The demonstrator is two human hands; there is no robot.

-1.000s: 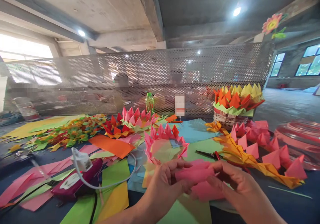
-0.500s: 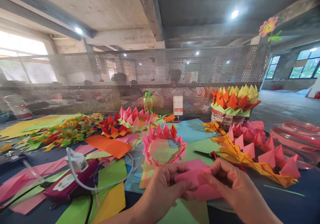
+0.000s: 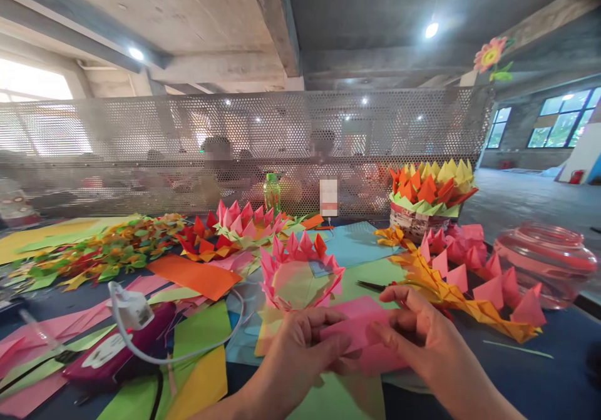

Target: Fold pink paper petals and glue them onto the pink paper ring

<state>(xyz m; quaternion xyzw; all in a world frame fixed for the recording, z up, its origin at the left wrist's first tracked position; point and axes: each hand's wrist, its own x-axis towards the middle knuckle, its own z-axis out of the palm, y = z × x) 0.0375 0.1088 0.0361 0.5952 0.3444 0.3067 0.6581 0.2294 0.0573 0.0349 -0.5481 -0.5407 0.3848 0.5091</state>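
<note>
A partly folded sheet of pink paper (image 3: 359,326) is held between both hands just above the table. My left hand (image 3: 305,351) pinches its left side between thumb and fingers. On the right side, my right hand (image 3: 417,338) grips it with the thumb in front, its index finger lifted off the paper. Right behind the hands sits a ring of folded pink paper points (image 3: 267,276) on green and yellow sheets. Dark-bladed scissors (image 3: 370,285) lie behind my right hand, their handles mostly hidden by it.
At right are a yellow folded chain (image 3: 498,320), pink points (image 3: 488,291), a clear jar (image 3: 544,263) and a paper flower basket (image 3: 422,220). A purple power strip (image 3: 119,348) with a white cable lies left. Behind stand a green bottle (image 3: 272,194) and perforated screen (image 3: 154,132).
My right index finger has lifted away from the pink paper. The view has turned slightly right, so the table's things sit further left; both hands keep their hold.
</note>
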